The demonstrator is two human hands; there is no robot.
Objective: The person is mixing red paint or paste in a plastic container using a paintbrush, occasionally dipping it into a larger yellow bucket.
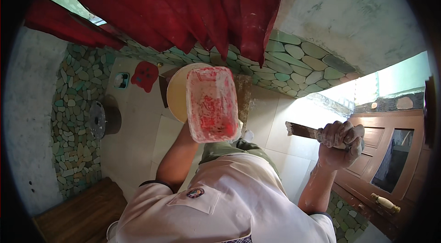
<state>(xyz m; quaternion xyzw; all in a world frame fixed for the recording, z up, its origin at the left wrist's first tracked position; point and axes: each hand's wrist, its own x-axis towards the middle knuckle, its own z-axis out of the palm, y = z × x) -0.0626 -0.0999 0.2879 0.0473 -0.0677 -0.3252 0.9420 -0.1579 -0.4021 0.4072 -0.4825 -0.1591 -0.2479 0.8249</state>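
Note:
A rectangular plastic tub point(212, 105), smeared red and white inside, is held up in front of my body. My left forearm point(180, 155) reaches up beneath it; the hand itself is hidden behind the tub, which it supports. Off to the right, my right hand point(341, 136) is closed around the handle of a putty knife point(304, 131). Whitish paste coats the tip of its blade, which points left toward the tub with a gap between them. Pale residue also covers my right fingers and wrist.
A red curtain point(183, 8) hangs ahead over a pebble-patterned wall point(294, 66). Behind the tub stands a round yellowish object point(177, 93). A dark cylindrical container point(108, 119) and a red animal-shaped item point(145, 76) are on the left. A brown door point(367, 151) stands close on the right.

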